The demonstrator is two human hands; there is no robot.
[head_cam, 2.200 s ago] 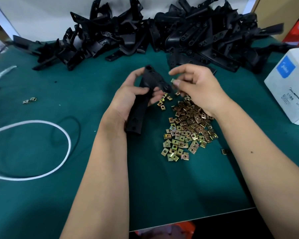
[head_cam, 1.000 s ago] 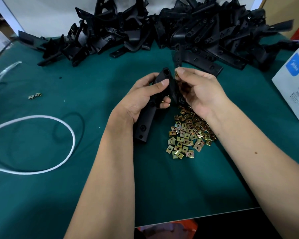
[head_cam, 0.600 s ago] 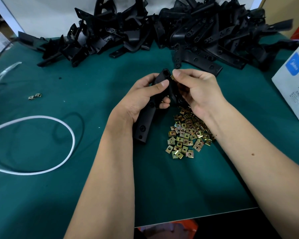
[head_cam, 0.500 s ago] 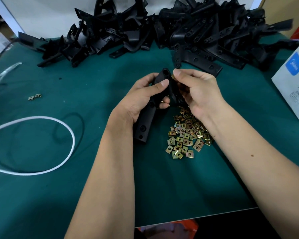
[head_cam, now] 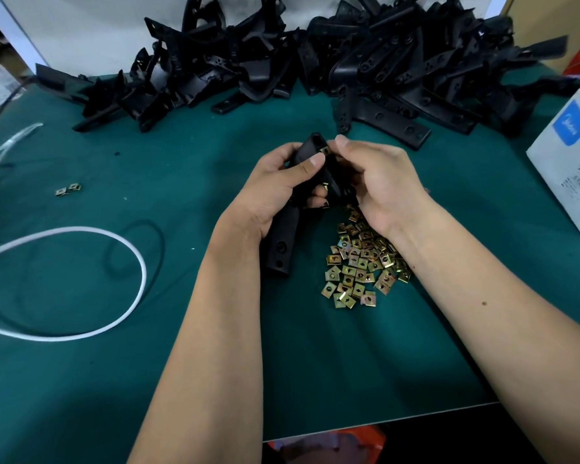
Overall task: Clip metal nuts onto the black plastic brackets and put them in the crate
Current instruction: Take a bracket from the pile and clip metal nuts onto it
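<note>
Head view records a work table point(head_cam: 81, 380) covered in dark green matting, filling the frame from 7 to 4 o'clock, its near edge showing pale at 5 o'clock. Behind it, at 11 to 12 o'clock, a white wall point(head_cam: 91, 25) stands; a tan panel shows at 1 o'clock. Across the far side, 10 to 2 o'clock, lies a large heap of black plastic brackets point(head_cam: 365, 68), tangled and overlapping. A white carton point(head_cam: 570, 169) with a blue label sits at 3 o'clock. A white cord point(head_cam: 128, 306) loops on the mat at 9 o'clock beside a thin black loop. Just below centre, toward 5 o'clock, a pile of brass-coloured metal nuts point(head_cam: 359, 266) is spread on the mat; two loose nuts point(head_cam: 68, 190) lie apart at 9 o'clock. At centre, the left hand point(head_cam: 275, 192) is wrapped around one bracket point(head_cam: 283, 242), thumb pressed on its upper part, the lower end pointing toward 6 o'clock above the mat. The right hand point(head_cam: 379, 182) has fingers curled against the bracket's upper end, its forefinger at a nut point(head_cam: 324, 150) seated there. Whether that nut is fully clipped cannot be told. An orange object point(head_cam: 342, 442) shows below the table edge at 6 o'clock.
</note>
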